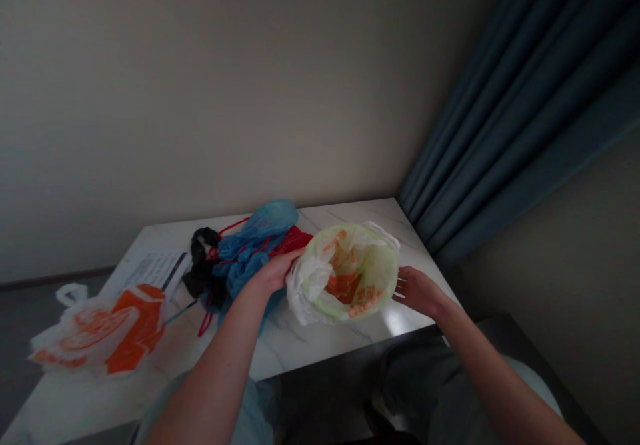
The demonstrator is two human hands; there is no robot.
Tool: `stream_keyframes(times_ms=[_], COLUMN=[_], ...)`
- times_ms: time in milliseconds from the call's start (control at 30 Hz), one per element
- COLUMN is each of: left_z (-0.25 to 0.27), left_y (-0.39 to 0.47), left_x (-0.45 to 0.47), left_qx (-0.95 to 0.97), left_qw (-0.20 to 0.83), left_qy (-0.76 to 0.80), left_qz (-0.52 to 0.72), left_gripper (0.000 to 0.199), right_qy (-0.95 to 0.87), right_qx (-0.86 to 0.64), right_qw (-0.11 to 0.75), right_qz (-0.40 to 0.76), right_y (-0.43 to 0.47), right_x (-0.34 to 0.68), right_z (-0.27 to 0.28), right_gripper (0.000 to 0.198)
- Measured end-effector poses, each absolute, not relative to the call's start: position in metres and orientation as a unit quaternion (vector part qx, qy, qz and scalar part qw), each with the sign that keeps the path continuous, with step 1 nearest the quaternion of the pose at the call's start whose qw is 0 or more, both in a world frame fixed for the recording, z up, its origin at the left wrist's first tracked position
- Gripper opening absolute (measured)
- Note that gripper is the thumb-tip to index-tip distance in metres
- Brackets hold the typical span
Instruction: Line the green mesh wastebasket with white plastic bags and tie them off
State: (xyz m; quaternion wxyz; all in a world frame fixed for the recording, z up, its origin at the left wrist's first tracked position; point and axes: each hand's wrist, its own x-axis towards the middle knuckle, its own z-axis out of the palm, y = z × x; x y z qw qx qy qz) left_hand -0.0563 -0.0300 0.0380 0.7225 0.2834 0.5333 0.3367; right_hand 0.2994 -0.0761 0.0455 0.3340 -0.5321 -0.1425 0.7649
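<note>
A pale green trash bin (389, 272) stands on the table, its round mouth tilted towards me. It is lined with a white plastic bag (306, 288) with orange print, folded over the rim and bunched at the left. At the bin's left side, my left hand (280, 269) grips it through the bag, fingertips partly hidden. My right hand (417, 290) is at the right side with fingers apart, their tips at the bin's wall; whether they press on it is unclear.
On the marble-patterned table (280, 358) lie crumpled blue bags (250, 245), a black bag (203, 258), a red bag (293, 240), a printed sheet (145, 268) and another white-and-orange bag (100, 328). A wall stands behind; a dark blue curtain (510, 112) hangs at the right.
</note>
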Motion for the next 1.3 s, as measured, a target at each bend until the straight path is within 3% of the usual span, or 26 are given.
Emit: stream_keyframes(times_ms=[233,467,700,900,1100,1200,1300], left_z=[0.04,0.041,0.042,0.04,0.036,0.034,0.035], left_y=[-0.029,-0.028,-0.029,-0.029,-0.027,-0.027,-0.027], left_x=[-0.053,-0.054,-0.046,-0.046,-0.05,-0.051,-0.051], left_qx=[0.236,0.274,0.403,0.434,0.398,0.4,0.42], left_qw=[0.737,0.678,0.548,0.516,0.555,0.558,0.544], left_qy=[0.508,0.55,0.585,0.604,0.609,0.61,0.614], left_qz=[0.379,0.403,0.441,0.424,0.405,0.396,0.388], left_gripper=[0.027,0.035,0.033,0.035,0.039,0.036,0.034], right_qy=[-0.151,-0.118,-0.079,-0.104,-0.16,-0.22,-0.305], right_qx=[-0.479,-0.446,-0.424,-0.461,-0.455,-0.494,-0.56], right_qw=[0.358,0.345,0.251,0.302,0.373,0.422,0.464], right_qz=[0.787,0.818,0.867,0.828,0.793,0.728,0.615], right_y=[-0.091,-0.097,-0.103,-0.101,-0.1,-0.098,-0.094], right_x=[0.304,0.302,0.295,0.284,0.28,0.282,0.284], right_z=[0.024,0.02,0.021,0.018,0.017,0.017,0.021], right_gripper=[0.005,0.018,0.055,0.053,0.032,0.028,0.037])
